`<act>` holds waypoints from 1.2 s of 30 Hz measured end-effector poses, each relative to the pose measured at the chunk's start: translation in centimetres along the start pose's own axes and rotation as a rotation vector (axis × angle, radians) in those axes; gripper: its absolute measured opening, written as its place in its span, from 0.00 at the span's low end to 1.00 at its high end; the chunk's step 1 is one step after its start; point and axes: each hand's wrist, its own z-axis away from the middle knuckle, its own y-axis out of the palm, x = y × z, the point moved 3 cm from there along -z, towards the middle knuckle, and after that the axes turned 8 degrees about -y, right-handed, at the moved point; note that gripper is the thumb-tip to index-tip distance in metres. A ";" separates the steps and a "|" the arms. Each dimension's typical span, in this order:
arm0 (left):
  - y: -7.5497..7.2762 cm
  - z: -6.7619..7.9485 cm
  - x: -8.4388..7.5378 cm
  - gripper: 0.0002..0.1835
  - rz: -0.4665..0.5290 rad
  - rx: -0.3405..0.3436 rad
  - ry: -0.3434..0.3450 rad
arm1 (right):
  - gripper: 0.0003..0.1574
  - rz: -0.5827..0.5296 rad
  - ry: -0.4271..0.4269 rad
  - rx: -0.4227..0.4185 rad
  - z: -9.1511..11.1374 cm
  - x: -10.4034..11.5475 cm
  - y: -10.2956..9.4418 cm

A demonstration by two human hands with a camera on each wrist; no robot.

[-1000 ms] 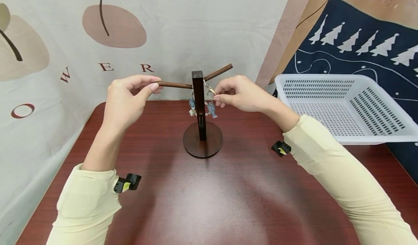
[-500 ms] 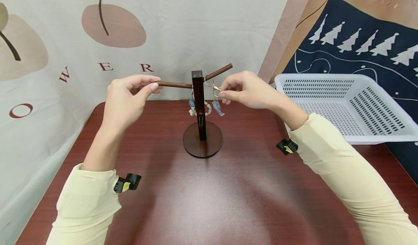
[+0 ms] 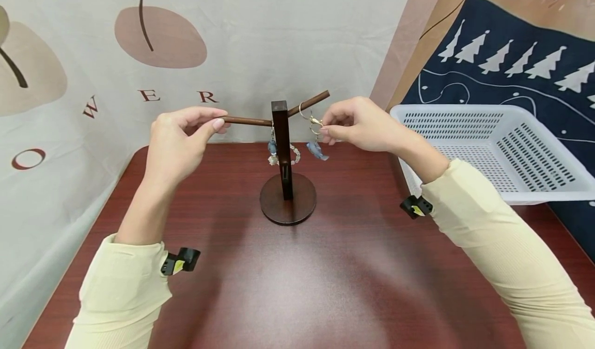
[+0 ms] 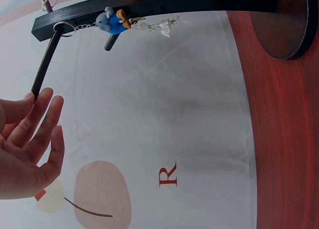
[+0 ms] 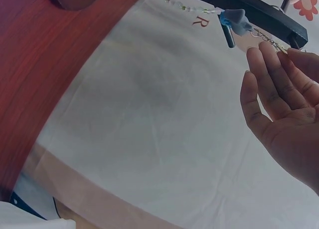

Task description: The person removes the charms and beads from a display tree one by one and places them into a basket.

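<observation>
My left hand (image 3: 178, 137) pinches the outer end of the left peg (image 3: 248, 121) on a dark wooden stand (image 3: 283, 153). On the right side, my right hand (image 3: 360, 124) pinches the gold clasp of a keychain (image 3: 317, 151) with a blue-grey fish-like charm. Its large ring loops around the right peg (image 3: 321, 97), partway along. A second keychain hangs by its ring from the left peg, close to the post; the left wrist view shows its blue figure (image 4: 112, 22) with orange parts. Pale beads (image 3: 295, 154) show beside the post, partly hidden by it.
The stand's round base (image 3: 288, 209) rests on the reddish-brown table (image 3: 297, 276). At the right stands a white perforated basket (image 3: 516, 199). Behind the table hangs a pale printed cloth (image 3: 288, 39), and a navy cloth with white trees (image 3: 516, 60) lies beyond the basket.
My right hand has moved right and slightly up, drawing the keychain away from the post; its ring has slid outward along the right peg. The left hand keeps its hold.
</observation>
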 end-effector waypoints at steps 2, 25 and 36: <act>0.0 0.0 0.0 0.09 0.002 0.002 0.002 | 0.05 -0.001 0.003 -0.001 0.1 0.0 -0.1; 0.0 0.0 0.1 0.10 0.012 0.007 0.002 | 0.06 0.100 0.033 -0.034 0.9 -0.3 -1.8; 0.0 0.0 0.1 0.09 -0.012 -0.012 0.008 | 0.05 0.144 0.037 -0.054 1.2 -0.4 -2.6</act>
